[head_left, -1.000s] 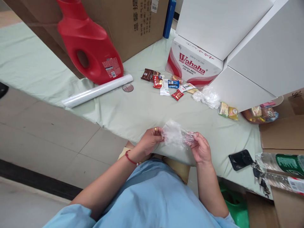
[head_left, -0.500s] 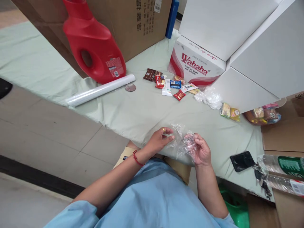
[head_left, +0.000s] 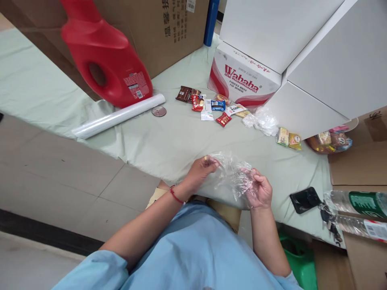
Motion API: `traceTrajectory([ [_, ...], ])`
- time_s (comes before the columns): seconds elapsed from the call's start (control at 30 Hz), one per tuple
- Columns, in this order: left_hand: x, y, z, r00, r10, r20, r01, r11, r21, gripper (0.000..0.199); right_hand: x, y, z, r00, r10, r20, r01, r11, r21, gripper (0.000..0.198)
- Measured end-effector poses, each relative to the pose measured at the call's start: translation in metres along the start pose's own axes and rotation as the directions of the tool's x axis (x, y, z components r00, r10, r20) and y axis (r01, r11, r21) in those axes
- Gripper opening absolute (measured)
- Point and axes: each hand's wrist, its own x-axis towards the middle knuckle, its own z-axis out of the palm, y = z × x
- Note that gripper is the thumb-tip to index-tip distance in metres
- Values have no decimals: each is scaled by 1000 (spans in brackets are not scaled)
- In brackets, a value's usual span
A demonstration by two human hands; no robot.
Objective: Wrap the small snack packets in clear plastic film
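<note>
A crumpled sheet of clear plastic film (head_left: 231, 173), perhaps a thin bag, stretches between my two hands above the table's near edge. My left hand (head_left: 201, 171) pinches its left side between thumb and fingers. On the other side my right hand (head_left: 260, 191) is closed round the film, part of which bunches over the palm. Beyond the hands lies a cluster of wrapped snacks, among them a red packet (head_left: 223, 119), a blue packet (head_left: 218, 105) and a brown packet (head_left: 183, 94). A heap of crumpled clear plastic (head_left: 261, 121) rests right of them.
A red jug (head_left: 105, 60), a white roll (head_left: 119, 117) and a round disc (head_left: 159, 111) are at the left. Behind stands a Wahaha carton (head_left: 242, 78). Yellow packets (head_left: 288, 139), a black pouch (head_left: 304, 200) with keys, and bottles (head_left: 359, 203) lie to the right.
My left hand has closed onto the film's left side; its thumb and fingers were apart before. The film is spread wider between the hands, and the camera view has shifted slightly.
</note>
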Motion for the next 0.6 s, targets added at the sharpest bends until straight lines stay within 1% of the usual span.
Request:
traceTrajectory([
  [0.07,3,7,-12,1000,-11,-8,10,999,-45,38,3,-7,-9,998,-48,-35,47,998,-38,20],
  [0.1,4,11,-20,1000,-19,-10,19,999,-36,38,5,-10,-14,996,-68,-52,65,996,-66,21],
  [0.17,6,19,-38,999,-16,-38,18,997,71,38,8,-14,-24,991,-91,-95,77,988,-136,20],
  [0.27,8,28,-62,993,-5,-116,36,963,267,36,12,-14,-35,983,-79,-163,37,968,-248,21],
  [0.33,9,32,-75,988,-30,-154,76,951,300,38,15,-11,-38,979,-79,-189,16,949,-315,24],
  [0.4,10,34,-83,982,-55,-178,105,954,280,40,19,-7,-38,974,-119,-195,34,919,-392,27],
  [0.47,12,34,-87,975,-50,-215,104,962,251,41,23,-4,-38,965,-186,-182,75,867,-492,28],
  [0.5,13,34,-88,968,-27,-250,88,968,236,41,25,-4,-38,962,-220,-164,96,829,-551,28],
  [0.57,15,32,-89,936,46,-349,30,977,210,40,25,-6,-39,948,-292,-126,134,726,-675,30],
  [0.6,15,30,-90,909,90,-406,-4,978,208,39,24,-8,-38,935,-340,-106,158,662,-733,32],
])
